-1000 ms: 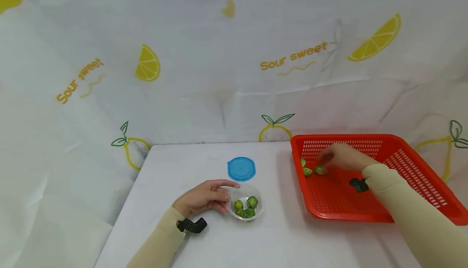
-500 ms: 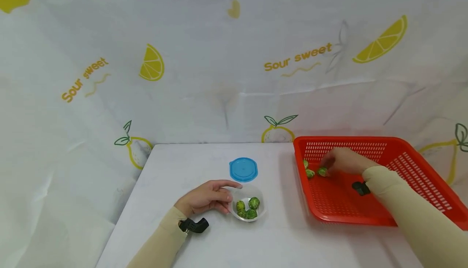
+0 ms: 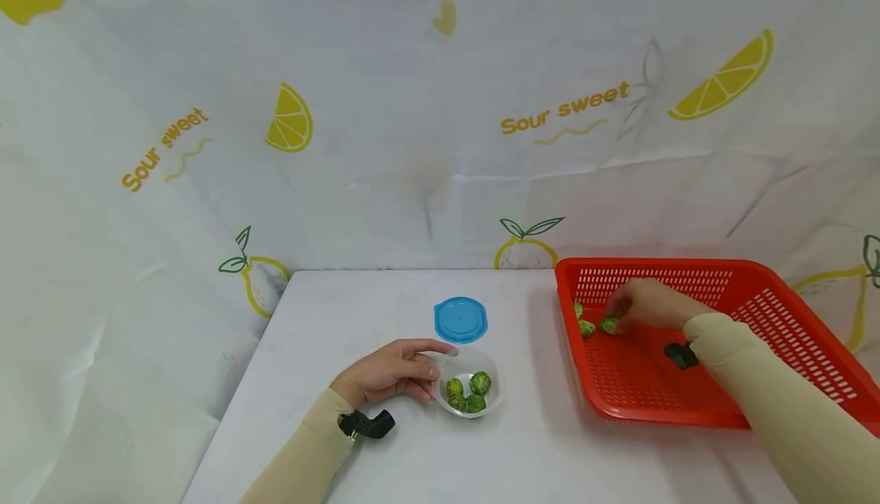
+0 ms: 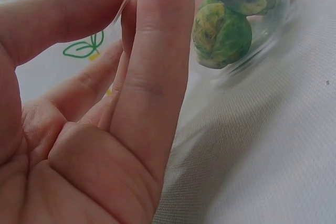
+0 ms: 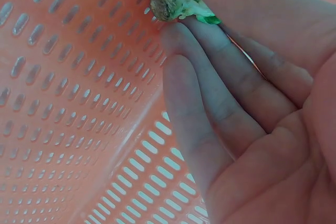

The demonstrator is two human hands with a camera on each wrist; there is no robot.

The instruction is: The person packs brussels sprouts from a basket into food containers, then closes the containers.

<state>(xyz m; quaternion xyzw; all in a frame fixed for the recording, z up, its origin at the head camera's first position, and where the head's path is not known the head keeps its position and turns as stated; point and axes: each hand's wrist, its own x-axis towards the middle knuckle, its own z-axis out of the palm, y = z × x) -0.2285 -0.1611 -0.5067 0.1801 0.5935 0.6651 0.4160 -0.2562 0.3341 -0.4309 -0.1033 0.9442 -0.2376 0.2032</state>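
Observation:
On the left, my left hand (image 3: 393, 370) pinches the rim of a small clear plastic bowl (image 3: 496, 393) between thumb and fingers, its index finger stretched along the far edge. Several green Brussels sprouts (image 3: 475, 403) lie inside the bowl; the left wrist view shows a sprout (image 4: 222, 35) close to the fingers. Inside the red basket (image 3: 660, 415), my right hand (image 3: 649, 304) reaches down and pinches a Brussels sprout (image 3: 609, 325). That sprout's cut stem (image 5: 165, 4) shows at the fingertips in the right wrist view, the thumb covering part of it.
Two more sprouts (image 3: 586, 328) lie against the basket's left wall. A blue round lid (image 3: 461, 319) rests flat on the white table (image 3: 357, 305) behind the bowl. Behind the table hangs a white sheet (image 3: 385, 107) printed with lemons.
The head view has shifted slightly, so everything sits a little further right. Both hands stay where they were, the left at the bowl and the right at the sprout.

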